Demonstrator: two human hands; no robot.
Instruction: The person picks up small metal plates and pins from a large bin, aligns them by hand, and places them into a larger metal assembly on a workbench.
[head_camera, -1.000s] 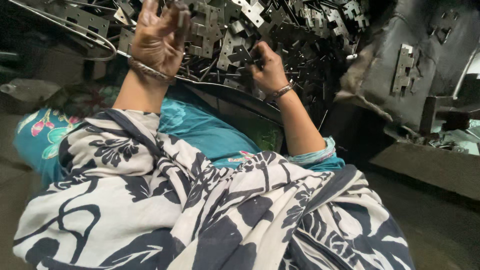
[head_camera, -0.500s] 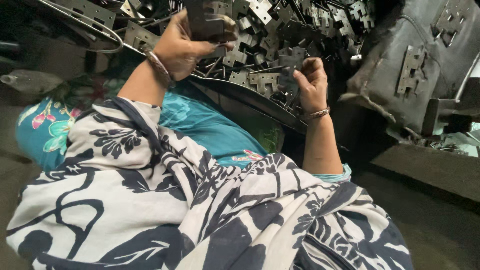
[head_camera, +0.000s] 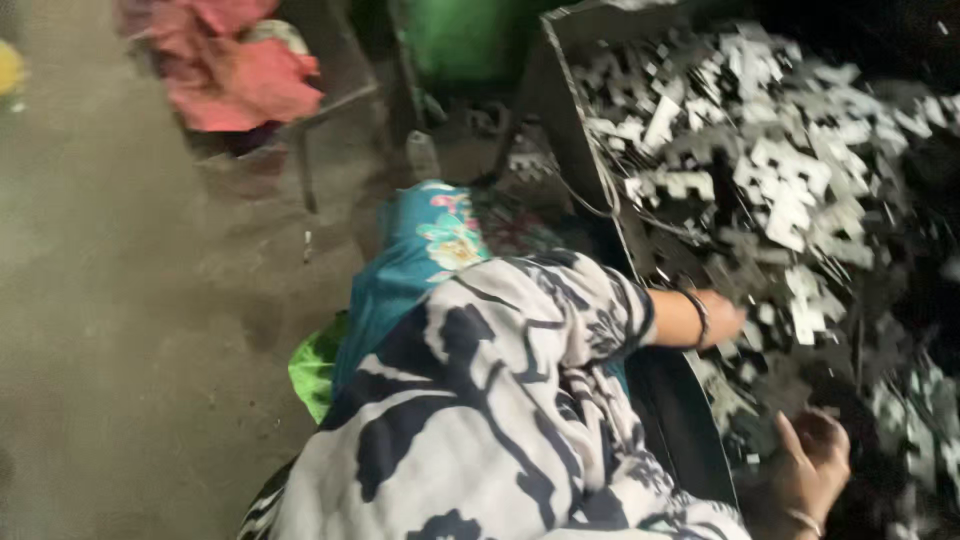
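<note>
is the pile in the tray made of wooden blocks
No, the tray holds a heap of flat pale metal stampings, with the left hand reaching into them.

The person wears a loose white wrap (head_camera: 470, 420) printed with bold black leaf and flower shapes, over a teal garment (head_camera: 420, 260) with pink and green flowers. A dark bangle (head_camera: 700, 318) circles one wrist, a thin bangle (head_camera: 803, 520) the other.

Parts bin to the right, floor to the left

Metal brackets (head_camera: 780, 190) lay heaped in the bin (head_camera: 690, 440); both hands (head_camera: 722, 318) rested among them, cloth bundle (head_camera: 250, 75) far left behind.
</note>
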